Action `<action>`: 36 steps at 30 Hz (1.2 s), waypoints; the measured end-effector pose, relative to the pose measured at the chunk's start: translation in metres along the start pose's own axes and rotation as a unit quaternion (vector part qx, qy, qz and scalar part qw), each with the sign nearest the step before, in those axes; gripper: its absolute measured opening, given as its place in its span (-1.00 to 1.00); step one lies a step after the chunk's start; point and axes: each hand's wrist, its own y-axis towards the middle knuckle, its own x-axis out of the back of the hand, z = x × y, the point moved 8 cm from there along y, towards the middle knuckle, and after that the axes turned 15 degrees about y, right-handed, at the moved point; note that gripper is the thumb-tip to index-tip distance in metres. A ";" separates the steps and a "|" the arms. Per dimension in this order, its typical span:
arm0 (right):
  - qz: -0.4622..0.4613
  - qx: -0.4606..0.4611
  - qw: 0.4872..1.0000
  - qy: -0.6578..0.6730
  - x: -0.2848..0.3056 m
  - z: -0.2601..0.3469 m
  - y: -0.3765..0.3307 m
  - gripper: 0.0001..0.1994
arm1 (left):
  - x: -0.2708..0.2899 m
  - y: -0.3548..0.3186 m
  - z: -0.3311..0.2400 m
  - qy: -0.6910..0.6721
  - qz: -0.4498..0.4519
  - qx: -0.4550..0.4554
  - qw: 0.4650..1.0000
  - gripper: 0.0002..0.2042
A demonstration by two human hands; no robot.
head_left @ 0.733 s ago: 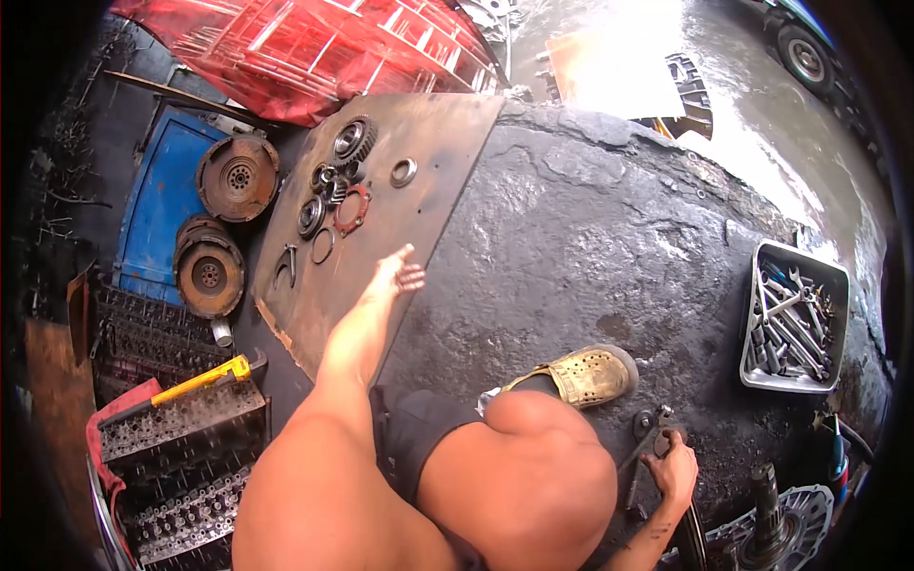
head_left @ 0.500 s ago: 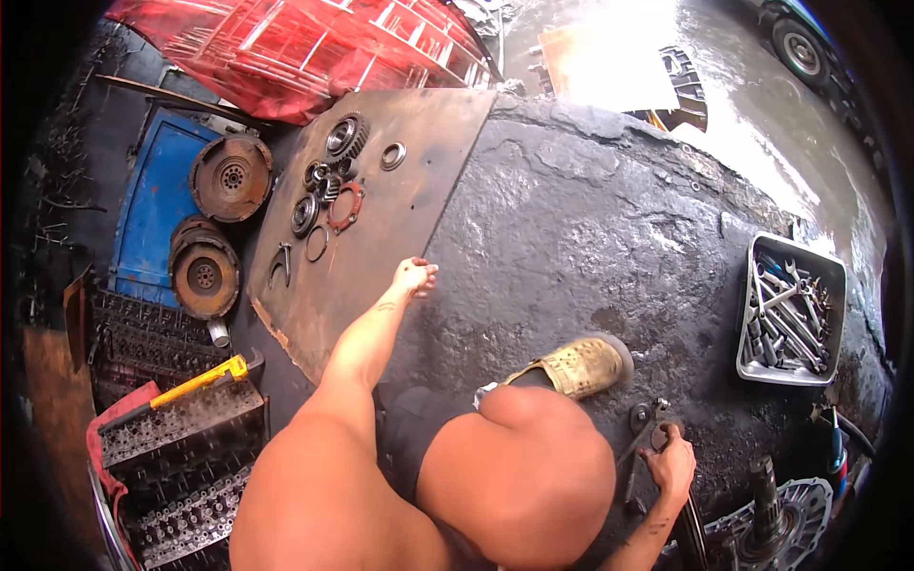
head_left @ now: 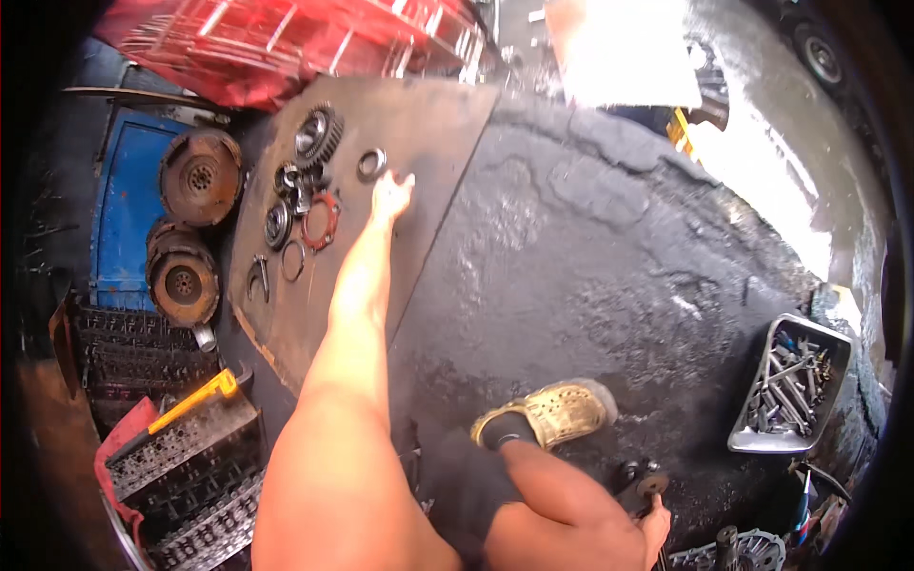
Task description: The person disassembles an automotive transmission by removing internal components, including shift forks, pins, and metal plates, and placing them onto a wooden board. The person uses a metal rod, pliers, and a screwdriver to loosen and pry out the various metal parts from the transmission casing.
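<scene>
My left arm stretches far forward over the brown board [head_left: 447,124]. The left hand [head_left: 390,200] is just beside a small steel bearing ring [head_left: 372,164], fingers apart and nothing visible in them; motion blurs it a little. To its left on the board lie a large toothed gear [head_left: 318,135], smaller gears, a red-brown flange ring [head_left: 321,221], a thin ring [head_left: 293,260] and a shift fork [head_left: 259,278]. Low on the right, my right hand [head_left: 655,528] is closed around a dark metal part with a round end [head_left: 652,483]. My knee hides some of that hand.
A silver tray [head_left: 762,443] of wrenches and sockets stands at right. Rusty flywheels [head_left: 186,285] lean by a blue panel [head_left: 138,209]. A yellow-handled tool [head_left: 195,400] rests on engine heads at lower left. A round metal housing [head_left: 762,550] sits lower right; my clogged foot [head_left: 562,414] is mid-floor.
My left hand has moved forward over the board to the bearing ring, and its fingers have spread. My right hand has shifted lower in view, still at the dark metal part. The view has tilted.
</scene>
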 end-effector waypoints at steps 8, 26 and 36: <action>0.097 -0.025 0.995 0.004 -0.005 -0.021 0.016 -0.54 | -0.022 0.070 0.020 0.027 -0.007 0.045 0.999 -0.47; 0.077 -0.017 0.997 -0.007 -0.004 0.023 0.032 -0.59 | 0.017 -0.024 -0.182 -0.117 0.085 -0.320 0.936 -0.69; -0.395 0.075 0.602 0.690 -0.062 -0.027 -0.064 -0.80 | 0.078 -0.610 -0.504 -0.088 0.266 -0.884 0.374 -0.82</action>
